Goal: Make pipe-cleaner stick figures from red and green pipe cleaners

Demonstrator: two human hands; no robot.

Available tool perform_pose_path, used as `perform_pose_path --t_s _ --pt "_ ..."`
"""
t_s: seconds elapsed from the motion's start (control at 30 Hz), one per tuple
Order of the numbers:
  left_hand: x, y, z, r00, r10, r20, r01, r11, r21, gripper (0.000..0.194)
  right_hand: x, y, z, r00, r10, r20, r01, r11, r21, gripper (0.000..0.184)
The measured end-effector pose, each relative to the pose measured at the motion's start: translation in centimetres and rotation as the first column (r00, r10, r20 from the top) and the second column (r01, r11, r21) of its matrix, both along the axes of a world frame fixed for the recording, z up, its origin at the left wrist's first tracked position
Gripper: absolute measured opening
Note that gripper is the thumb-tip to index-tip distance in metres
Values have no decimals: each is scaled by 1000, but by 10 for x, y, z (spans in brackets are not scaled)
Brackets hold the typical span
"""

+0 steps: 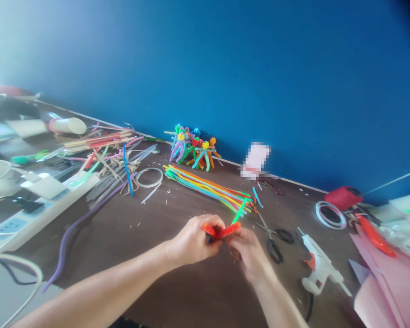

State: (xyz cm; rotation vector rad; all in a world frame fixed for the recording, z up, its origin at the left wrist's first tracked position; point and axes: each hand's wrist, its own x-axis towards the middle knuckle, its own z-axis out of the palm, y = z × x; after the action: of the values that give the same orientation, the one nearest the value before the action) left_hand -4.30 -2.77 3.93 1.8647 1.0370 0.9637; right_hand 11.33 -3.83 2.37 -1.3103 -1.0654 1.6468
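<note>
Both of my hands meet over the brown table, near its middle. My left hand is closed around an orange-red pipe cleaner, bent into a shallow V. A small dark piece shows under its left end, too blurred to name. My right hand pinches the right arm of the V, its fingertips partly hidden. From between the hands a bright green pipe cleaner sticks up and to the right. Just beyond lies a bundle of coloured pipe cleaners. Black-handled scissors rest open to the right of my right hand.
Several pipe-cleaner figures stand by the blue wall. At right are a white glue gun, a tape ring and pink sheets. Leftward lie a power strip, a clear ring, a purple pipe cleaner and loose sticks.
</note>
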Motion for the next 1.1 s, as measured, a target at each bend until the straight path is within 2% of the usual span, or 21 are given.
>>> perform_pose_path --t_s 0.07,0.13,0.2,0.3,0.4,0.53,0.6,0.73,0.83,0.9,1.0,1.1 --pt "1 0 -1 998 12 69 -11 1000 -19 16 0 0 1 994 26 -104 -34 996 -78 22" --pt "2 1 -1 981 -8 192 40 986 -160 13 2 0 2 981 29 -192 -46 995 -85 18" --pt "2 3 -2 933 -8 361 148 921 -359 14 4 0 4 960 17 -279 -28 999 -38 14" --pt "2 6 -4 828 71 556 304 777 -551 23 10 1 6 921 24 -389 -25 1000 3 28" --pt "1 7 -6 772 96 628 399 697 -596 27 13 1 5 923 30 -384 -26 1000 16 24" --pt "1 7 -8 722 98 685 479 643 -597 32 7 1 3 954 36 -298 -14 997 78 20" --pt "1 7 -9 698 130 704 478 647 -594 32 3 1 2 963 19 -269 9 995 103 20" --pt "3 8 -9 650 245 720 397 699 -596 29 -2 2 -5 975 -79 -207 114 980 161 20" --pt "4 10 -10 621 301 723 340 728 -595 26 -2 2 -10 991 -127 -30 130 954 269 18" --pt "5 11 -12 617 318 720 290 759 -583 24 -2 2 -8 978 -136 155 62 911 408 15" --pt "7 11 -16 642 353 680 162 805 -571 21 -3 -2 -1 918 -168 359 -92 791 605 10" --pt "10 10 -17 708 362 607 46 834 -550 20 -5 -7 7 867 -176 466 -215 711 670 15"
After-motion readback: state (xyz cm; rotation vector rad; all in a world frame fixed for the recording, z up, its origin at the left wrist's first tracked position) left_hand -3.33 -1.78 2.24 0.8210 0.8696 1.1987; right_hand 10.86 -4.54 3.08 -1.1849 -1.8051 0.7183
